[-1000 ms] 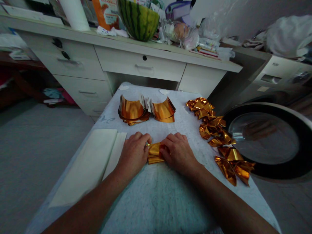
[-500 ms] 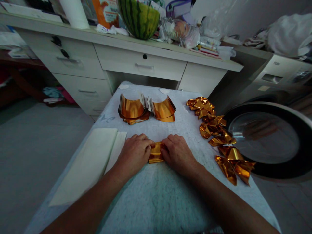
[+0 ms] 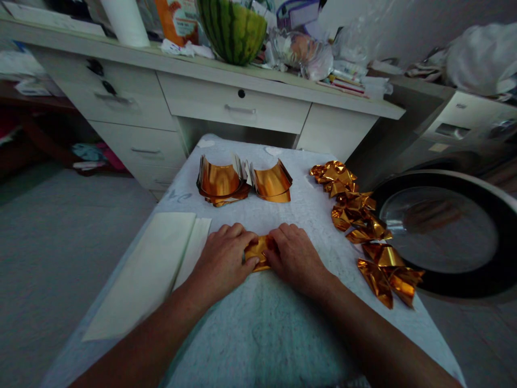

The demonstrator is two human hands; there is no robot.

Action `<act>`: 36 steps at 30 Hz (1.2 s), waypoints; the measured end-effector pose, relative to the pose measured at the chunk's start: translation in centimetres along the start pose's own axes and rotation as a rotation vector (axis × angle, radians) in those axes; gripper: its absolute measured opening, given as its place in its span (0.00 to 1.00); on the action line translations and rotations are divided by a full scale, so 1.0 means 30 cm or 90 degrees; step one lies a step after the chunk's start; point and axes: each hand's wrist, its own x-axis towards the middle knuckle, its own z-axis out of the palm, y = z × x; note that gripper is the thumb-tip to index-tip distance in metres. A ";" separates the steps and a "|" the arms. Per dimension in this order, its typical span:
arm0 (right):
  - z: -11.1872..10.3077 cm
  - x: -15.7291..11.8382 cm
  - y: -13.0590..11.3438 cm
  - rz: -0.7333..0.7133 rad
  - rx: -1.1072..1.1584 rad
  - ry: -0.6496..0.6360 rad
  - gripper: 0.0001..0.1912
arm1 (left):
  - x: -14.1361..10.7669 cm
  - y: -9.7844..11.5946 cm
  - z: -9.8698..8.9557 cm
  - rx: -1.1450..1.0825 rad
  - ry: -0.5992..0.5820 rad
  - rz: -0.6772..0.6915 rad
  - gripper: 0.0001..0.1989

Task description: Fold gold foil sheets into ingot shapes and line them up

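A small folded sheet of gold foil paper [image 3: 257,250] lies on the cloth-covered table, with a hand at each end. My left hand [image 3: 229,253] grips its left end, thumb on the near edge and fingers curled over the far side. On the right end, my right hand [image 3: 294,253] pinches it with thumb and curled fingers. Fingers cover both ends of the foil. Beyond the hands stand two stacks of curved gold foil sheets, a left stack [image 3: 220,180] and a right stack [image 3: 273,181]. Several folded gold foil pieces [image 3: 355,210] lie in a row along the right side.
White folded paper [image 3: 141,269] lies at the table's left. Behind the table, a white desk [image 3: 194,73] with drawers carries a cut watermelon [image 3: 232,32], a paper roll [image 3: 126,21] and plastic bags. An open washing machine door [image 3: 440,231] stands close on the right.
My left thumb has moved down and inward to the foil's near edge. The foil now looks shorter from front to back. My right thumb has shifted slightly inward.
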 end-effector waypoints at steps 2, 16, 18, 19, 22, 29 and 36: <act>0.002 -0.002 -0.001 0.003 -0.007 0.004 0.09 | 0.000 -0.002 -0.001 -0.005 -0.007 0.000 0.13; 0.008 -0.019 -0.014 0.013 -0.003 0.012 0.15 | -0.022 -0.018 0.000 -0.018 -0.033 0.013 0.16; 0.006 -0.020 -0.015 0.015 -0.001 0.009 0.16 | -0.022 -0.021 0.001 -0.025 -0.035 0.017 0.16; 0.005 -0.020 -0.015 0.016 0.000 0.009 0.16 | -0.022 -0.022 0.002 -0.030 -0.035 0.019 0.17; 0.007 -0.020 -0.015 0.017 0.001 0.010 0.16 | -0.024 -0.024 0.002 -0.043 -0.032 0.021 0.17; 0.005 -0.022 -0.006 0.011 0.020 0.003 0.12 | -0.027 -0.027 -0.007 -0.059 -0.051 0.019 0.19; -0.015 -0.023 0.002 -0.036 0.050 0.015 0.10 | -0.024 -0.032 -0.005 -0.064 -0.065 0.008 0.22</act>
